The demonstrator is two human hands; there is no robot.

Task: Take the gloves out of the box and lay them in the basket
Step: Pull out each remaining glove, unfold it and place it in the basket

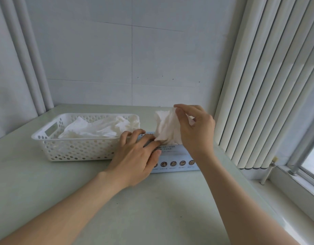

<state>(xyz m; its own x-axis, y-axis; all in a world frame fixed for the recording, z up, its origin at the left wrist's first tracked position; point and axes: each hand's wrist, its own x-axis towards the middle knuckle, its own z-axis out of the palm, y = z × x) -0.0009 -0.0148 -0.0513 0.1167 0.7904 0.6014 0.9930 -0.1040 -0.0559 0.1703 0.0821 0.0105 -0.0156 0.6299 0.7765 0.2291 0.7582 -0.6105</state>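
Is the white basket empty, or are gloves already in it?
Not empty. Crumpled white gloves already lie inside the basket, showing above its rim.

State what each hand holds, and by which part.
Right hand pinches a white glove by its upper edge; left hand presses the box, gripping nothing.
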